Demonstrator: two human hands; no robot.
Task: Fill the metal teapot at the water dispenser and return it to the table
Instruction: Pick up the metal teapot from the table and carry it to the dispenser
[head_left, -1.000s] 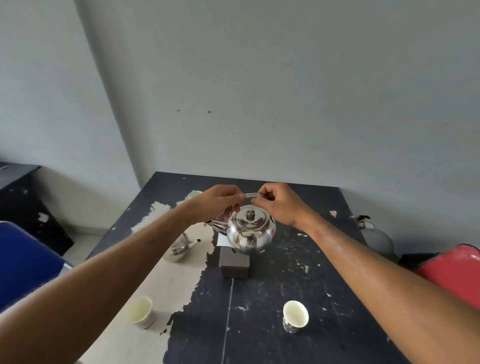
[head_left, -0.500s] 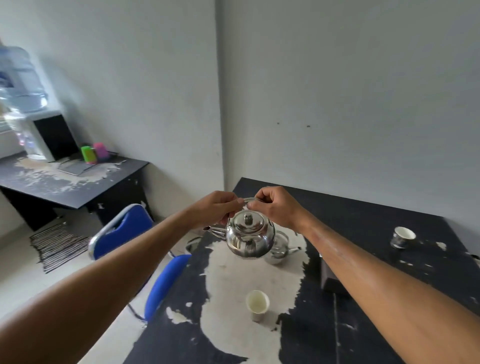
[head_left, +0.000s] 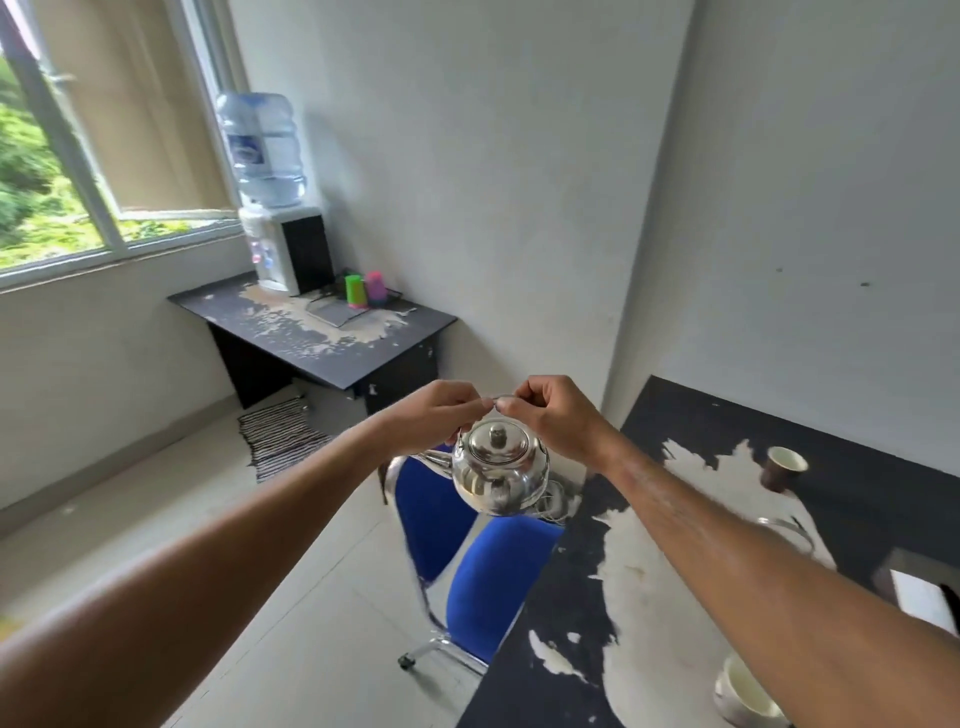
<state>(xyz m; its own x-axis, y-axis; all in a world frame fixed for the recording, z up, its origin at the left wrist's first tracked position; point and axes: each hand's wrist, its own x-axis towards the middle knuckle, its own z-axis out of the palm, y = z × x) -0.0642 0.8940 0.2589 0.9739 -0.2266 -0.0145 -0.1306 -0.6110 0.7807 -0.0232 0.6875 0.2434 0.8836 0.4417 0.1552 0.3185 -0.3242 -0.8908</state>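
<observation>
A shiny metal teapot with its lid on hangs in the air by its thin wire handle, spout to the left. My left hand and my right hand both pinch that handle from either side. The pot is off the black, worn table at the right, above a blue chair. The water dispenser with a large clear bottle stands far off at the back left on a dark desk.
A blue chair on castors stands between me and the desk. Green and pink cups sit beside the dispenser. A striped mat lies on the floor. On the table are a brown cup, a white cup and a second metal pot.
The view has swung left from the table toward the dispenser corner. The teapot, held in both hands, has moved off the table and now hangs over the blue chair.
</observation>
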